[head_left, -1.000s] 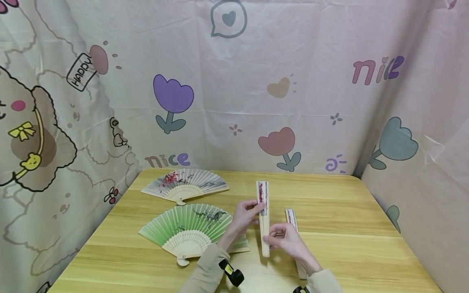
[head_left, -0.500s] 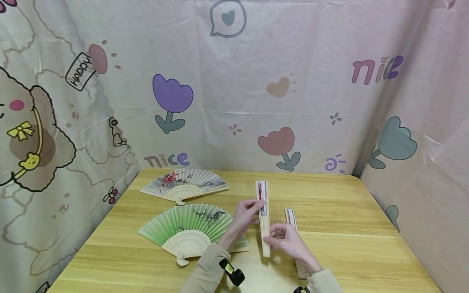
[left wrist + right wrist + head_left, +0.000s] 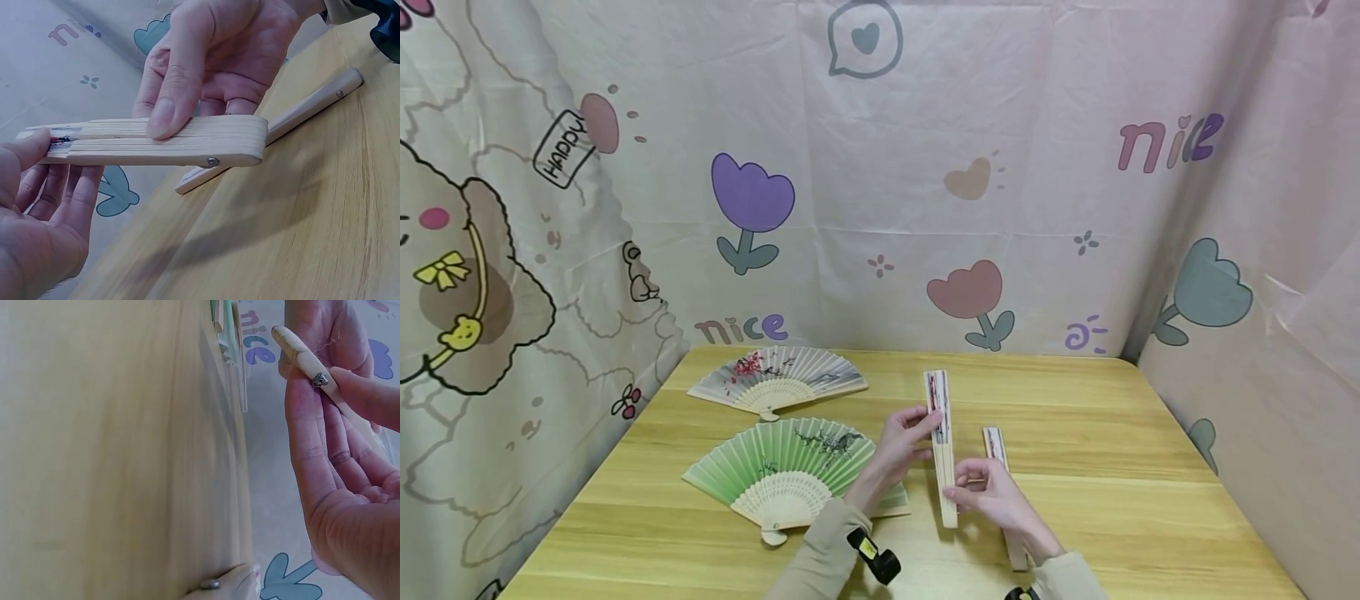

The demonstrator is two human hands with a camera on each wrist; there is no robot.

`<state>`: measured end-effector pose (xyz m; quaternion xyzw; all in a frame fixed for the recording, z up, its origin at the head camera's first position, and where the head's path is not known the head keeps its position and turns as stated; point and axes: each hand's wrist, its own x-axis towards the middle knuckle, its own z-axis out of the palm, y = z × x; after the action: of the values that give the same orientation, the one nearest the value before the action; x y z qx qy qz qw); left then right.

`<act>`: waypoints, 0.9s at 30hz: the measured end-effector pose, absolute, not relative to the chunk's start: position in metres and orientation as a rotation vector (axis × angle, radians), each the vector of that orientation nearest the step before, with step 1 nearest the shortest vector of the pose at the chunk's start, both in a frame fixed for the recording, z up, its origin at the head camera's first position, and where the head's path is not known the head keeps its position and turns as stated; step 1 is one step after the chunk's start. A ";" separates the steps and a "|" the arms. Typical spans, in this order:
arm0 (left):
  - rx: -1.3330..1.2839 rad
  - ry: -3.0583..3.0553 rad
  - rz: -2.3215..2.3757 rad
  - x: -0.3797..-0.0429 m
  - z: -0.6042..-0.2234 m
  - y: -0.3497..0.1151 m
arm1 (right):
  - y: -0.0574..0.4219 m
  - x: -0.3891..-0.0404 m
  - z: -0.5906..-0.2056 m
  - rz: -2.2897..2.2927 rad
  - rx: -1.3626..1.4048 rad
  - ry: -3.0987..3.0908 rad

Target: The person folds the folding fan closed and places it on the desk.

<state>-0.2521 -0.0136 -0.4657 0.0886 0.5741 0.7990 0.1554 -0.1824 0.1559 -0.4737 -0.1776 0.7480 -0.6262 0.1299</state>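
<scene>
A folded hand fan (image 3: 942, 442), with pale ribs and a printed paper strip, is held above the table by both hands. My left hand (image 3: 898, 446) pinches it near the paper end, thumb on top. Lower down, the thumb and fingers of my right hand (image 3: 996, 498) grip the ribs. The left wrist view shows the rivet end of this fan (image 3: 206, 142) sticking out past the right thumb, its ribs slightly parted. Beside the right hand a second folded fan (image 3: 995, 442) lies on the table, partly hidden by that hand and wrist.
Left of the hands lies a spread green fan (image 3: 797, 467), partly covered by the left forearm. Behind it a spread grey fan (image 3: 782, 385) with red blossoms lies on the wooden table (image 3: 1112, 533). A printed cloth (image 3: 865, 167) hangs around the table.
The lower end of the held fan has shifted slightly to the right along with the right hand. Both hands keep their hold, and the other fans stay in place.
</scene>
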 end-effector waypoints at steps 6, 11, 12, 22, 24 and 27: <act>0.230 1.689 2.306 -0.251 -0.465 -0.012 | 0.157 -0.182 -0.473 -1.834 -0.463 2.153; 0.210 1.715 2.302 -0.251 -0.463 -0.011 | 0.158 -0.181 -0.472 -1.826 -0.470 2.165; 0.214 1.718 2.299 -0.251 -0.462 -0.011 | 0.159 -0.181 -0.472 -1.821 -0.471 2.168; 0.285 1.638 2.291 -0.251 -0.459 -0.013 | 0.162 -0.181 -0.471 -1.810 -0.514 2.163; 0.288 1.627 2.297 -0.251 -0.459 -0.013 | 0.162 -0.181 -0.471 -1.816 -0.511 2.159; 0.291 1.616 2.306 -0.252 -0.460 -0.014 | 0.161 -0.181 -0.472 -1.824 -0.491 2.150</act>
<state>-0.2519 -0.0138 -0.4602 0.1016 0.5638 0.8049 0.1547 -0.1812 0.1615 -0.4718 -0.1697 0.7441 -0.6310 0.1394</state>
